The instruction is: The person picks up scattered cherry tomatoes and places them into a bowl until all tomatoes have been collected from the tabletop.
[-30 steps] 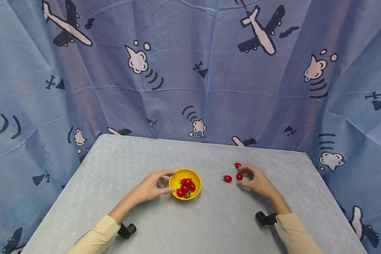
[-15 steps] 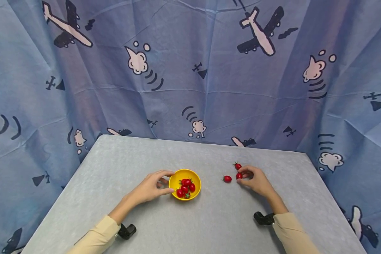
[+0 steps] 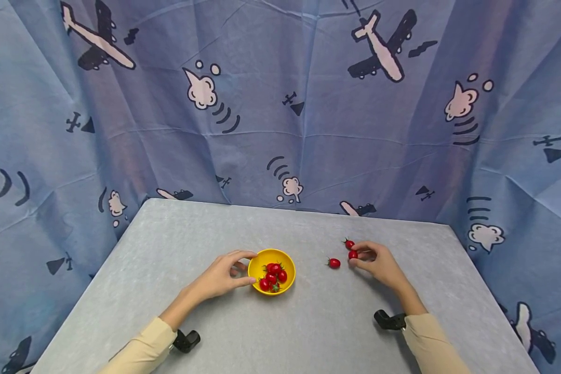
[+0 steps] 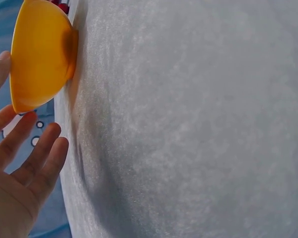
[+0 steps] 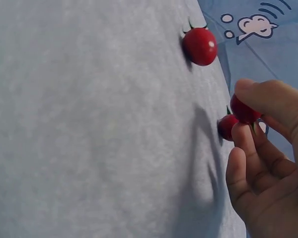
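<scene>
A yellow bowl (image 3: 285,261) with several red cherry tomatoes (image 3: 272,275) in it stands near the middle of the grey table (image 3: 205,228). My left hand (image 3: 241,268) holds the bowl by its left rim, index finger over the far edge and thumb on the near side. In the left wrist view the bowl (image 4: 37,54) sits just above my fingers (image 4: 32,148). My right hand (image 3: 361,258) pinches one cherry tomato (image 3: 352,254) between thumb and forefinger, a little off the table; the right wrist view shows this pinched tomato (image 5: 244,111). Two loose tomatoes lie beside it, one to the left (image 3: 334,263) and one behind (image 3: 349,243).
A blue curtain printed with airplanes (image 3: 280,104) hangs close behind and around the table. The table's far edge runs just beyond the loose tomatoes. Black wrist camera mounts (image 3: 390,320) sit at both cuffs.
My right hand's thumb and forefinger have pinched the tomato nearest them and raised it slightly. The left hand and the bowl have not moved.
</scene>
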Demonstrator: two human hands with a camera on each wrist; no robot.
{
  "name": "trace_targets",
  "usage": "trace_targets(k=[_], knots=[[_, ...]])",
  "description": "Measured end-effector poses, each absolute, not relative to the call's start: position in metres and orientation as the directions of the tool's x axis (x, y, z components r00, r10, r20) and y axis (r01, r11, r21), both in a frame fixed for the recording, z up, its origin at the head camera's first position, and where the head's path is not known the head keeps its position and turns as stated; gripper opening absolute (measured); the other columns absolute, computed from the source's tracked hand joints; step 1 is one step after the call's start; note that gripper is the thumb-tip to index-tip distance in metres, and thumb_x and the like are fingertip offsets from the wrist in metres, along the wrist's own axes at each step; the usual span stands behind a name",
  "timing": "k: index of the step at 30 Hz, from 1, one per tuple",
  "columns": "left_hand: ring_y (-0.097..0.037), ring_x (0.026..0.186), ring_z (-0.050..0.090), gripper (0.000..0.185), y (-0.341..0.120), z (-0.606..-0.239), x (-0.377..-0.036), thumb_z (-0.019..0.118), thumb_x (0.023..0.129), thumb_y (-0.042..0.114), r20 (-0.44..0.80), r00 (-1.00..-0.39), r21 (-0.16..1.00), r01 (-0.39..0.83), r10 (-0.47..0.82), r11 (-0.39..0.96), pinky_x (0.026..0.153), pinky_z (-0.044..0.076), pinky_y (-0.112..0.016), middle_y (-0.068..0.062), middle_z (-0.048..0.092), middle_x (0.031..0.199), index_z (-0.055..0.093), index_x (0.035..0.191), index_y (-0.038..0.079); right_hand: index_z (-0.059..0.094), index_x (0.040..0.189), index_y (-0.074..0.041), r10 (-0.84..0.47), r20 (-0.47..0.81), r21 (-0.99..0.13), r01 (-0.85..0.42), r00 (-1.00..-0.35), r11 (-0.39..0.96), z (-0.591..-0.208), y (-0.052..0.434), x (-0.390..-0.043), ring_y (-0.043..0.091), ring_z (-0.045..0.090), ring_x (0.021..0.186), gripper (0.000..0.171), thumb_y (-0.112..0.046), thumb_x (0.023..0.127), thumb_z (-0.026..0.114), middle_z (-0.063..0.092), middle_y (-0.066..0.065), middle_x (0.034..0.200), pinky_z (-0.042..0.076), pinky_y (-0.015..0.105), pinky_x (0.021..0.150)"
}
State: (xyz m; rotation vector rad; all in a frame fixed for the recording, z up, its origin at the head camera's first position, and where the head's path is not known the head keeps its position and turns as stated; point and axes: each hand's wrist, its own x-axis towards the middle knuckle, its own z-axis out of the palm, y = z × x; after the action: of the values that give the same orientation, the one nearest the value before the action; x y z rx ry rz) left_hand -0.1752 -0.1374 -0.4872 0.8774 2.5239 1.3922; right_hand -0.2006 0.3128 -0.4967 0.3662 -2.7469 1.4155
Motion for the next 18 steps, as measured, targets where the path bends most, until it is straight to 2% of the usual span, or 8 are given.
trace_targets(k=[7, 18], knots=[[-0.021, 0.106, 0.065, 0.059, -0.136, -0.487, -0.175, 0.084, 0.088, 0.025, 0.164, -0.83, 0.807, 0.423, 0.533, 0.411, 0.086, 0.058, -0.038, -0.008, 0.057, 0.139, 0.061, 0.138, 0.007, 0.07, 0.119, 0.0, -0.192, 0.146, -0.799, -0.23, -0.971, 0.555, -0.487, 0.308, -0.2, 0.028, 0.067, 0.097, 0.037, -0.007, 0.085, 0.084, 0.069, 0.013, 0.112, 0.055, 0.025, 0.081], [-0.021, 0.104, 0.066, 0.059, -0.137, -0.488, -0.176, 0.084, 0.087, 0.024, 0.164, -0.829, 0.81, 0.423, 0.535, 0.406, 0.086, 0.058, -0.035, -0.008, 0.058, 0.138, 0.061, 0.139, 0.007, 0.069, 0.116, 0.004, -0.244, 0.199, -0.827, -0.296, -0.949, 0.478, -0.473, 0.286, -0.202, 0.032, 0.068, 0.095, 0.035, -0.002, 0.085, 0.083, 0.071, 0.016, 0.106, 0.056, 0.023, 0.075]])
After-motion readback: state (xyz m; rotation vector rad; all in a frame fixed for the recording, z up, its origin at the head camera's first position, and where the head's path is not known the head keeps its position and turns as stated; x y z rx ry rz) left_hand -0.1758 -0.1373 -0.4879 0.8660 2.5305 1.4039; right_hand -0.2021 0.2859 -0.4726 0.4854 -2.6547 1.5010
